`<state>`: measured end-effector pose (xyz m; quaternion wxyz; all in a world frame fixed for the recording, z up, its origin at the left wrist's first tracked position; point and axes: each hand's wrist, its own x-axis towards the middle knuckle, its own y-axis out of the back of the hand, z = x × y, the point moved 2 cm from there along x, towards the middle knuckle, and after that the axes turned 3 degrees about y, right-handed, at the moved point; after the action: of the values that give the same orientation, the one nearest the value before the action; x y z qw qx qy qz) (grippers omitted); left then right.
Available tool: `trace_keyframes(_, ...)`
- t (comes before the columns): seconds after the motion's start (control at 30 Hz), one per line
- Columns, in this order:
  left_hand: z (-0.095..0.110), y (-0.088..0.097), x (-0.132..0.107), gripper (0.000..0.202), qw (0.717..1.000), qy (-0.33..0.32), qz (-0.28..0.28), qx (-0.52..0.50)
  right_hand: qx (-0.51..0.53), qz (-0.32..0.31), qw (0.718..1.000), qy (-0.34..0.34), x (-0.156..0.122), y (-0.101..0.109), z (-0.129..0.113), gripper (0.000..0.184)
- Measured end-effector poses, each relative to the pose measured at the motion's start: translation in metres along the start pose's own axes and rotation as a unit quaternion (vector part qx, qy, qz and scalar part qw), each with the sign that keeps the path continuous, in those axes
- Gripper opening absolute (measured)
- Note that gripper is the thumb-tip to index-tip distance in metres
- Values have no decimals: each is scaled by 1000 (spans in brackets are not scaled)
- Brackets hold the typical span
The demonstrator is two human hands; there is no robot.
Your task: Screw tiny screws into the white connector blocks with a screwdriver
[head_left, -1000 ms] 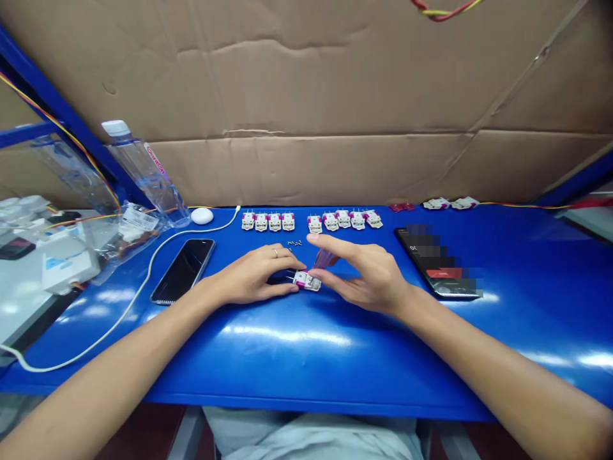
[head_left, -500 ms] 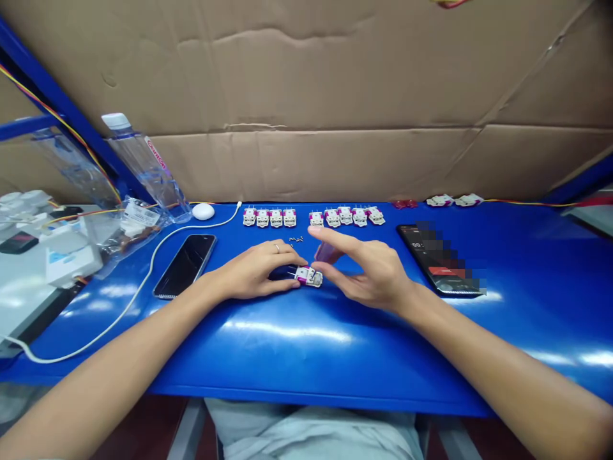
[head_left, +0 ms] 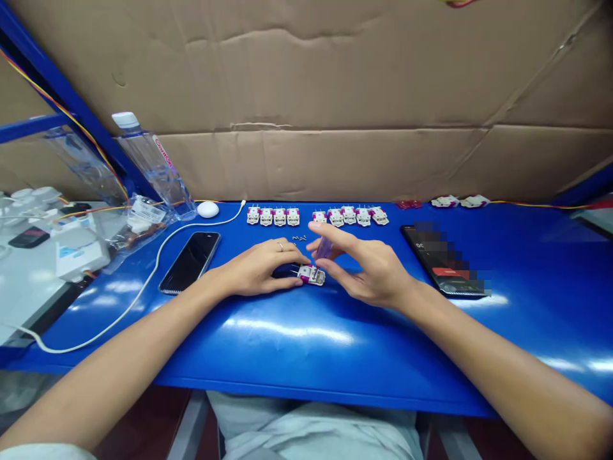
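My left hand (head_left: 265,268) lies on the blue table with thumb and fingers closed around a small white-and-purple plug part (head_left: 311,275), its metal pins pointing left toward the palm. Just above the part's right end, my right hand (head_left: 368,265) pinches a purple see-through handle, apparently of a screwdriver (head_left: 324,248). Its tip is too small to make out, so I cannot tell whether it touches the part. Several tiny screws (head_left: 299,238) lie loose behind my left fingers. At the back are two groups of similar plug parts (head_left: 272,216), (head_left: 349,216).
A dark phone (head_left: 190,262) lies at left and a bigger one (head_left: 443,262) at right. A white cable (head_left: 158,268) curves across the left side. A water bottle (head_left: 153,166) leans near a plastic bag (head_left: 138,223). Small red pieces (head_left: 408,204) lie before the cardboard wall (head_left: 335,83).
The camera view has shifted slightly. My right hand still holds the purple handle over the plug part, now with another fingertip showing behind it. My left hand keeps its hold.
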<state>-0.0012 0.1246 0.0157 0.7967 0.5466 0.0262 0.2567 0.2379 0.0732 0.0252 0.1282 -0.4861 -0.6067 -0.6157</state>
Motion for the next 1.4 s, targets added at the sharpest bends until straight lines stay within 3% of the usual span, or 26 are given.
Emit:
trace_keyframes(0.17,1,1,0,21,1000,13,-3,-3,-12,41,999,10,0,0,-3,48)
trace_keyframes(0.37,-2,1,0,24,1000,8,-1,3,35,23,999,2,-1,0,0,53)
trace_keyframes(0.77,4,3,2,23,1000,12,-4,2,-26,84,996,-16,-3,-10,-10,43)
trace_keyframes(0.9,6,4,1,24,1000,2,-4,11,49,77,996,8,-5,-11,-2,45)
trace_keyframes(1.07,1,14,-2,40,998,34,-22,42,82,134,985,-76,-7,1,12,45)
trace_keyframes(1.27,8,13,3,44,993,93,48,56,-9,72,997,-39,-11,2,24,39)
trace_keyframes(1.33,11,4,6,57,989,131,36,58,-13,54,998,-40,-12,0,25,38)
trace_keyframes(1.4,12,-3,8,54,985,158,25,60,-15,50,998,-36,-12,-1,25,37)
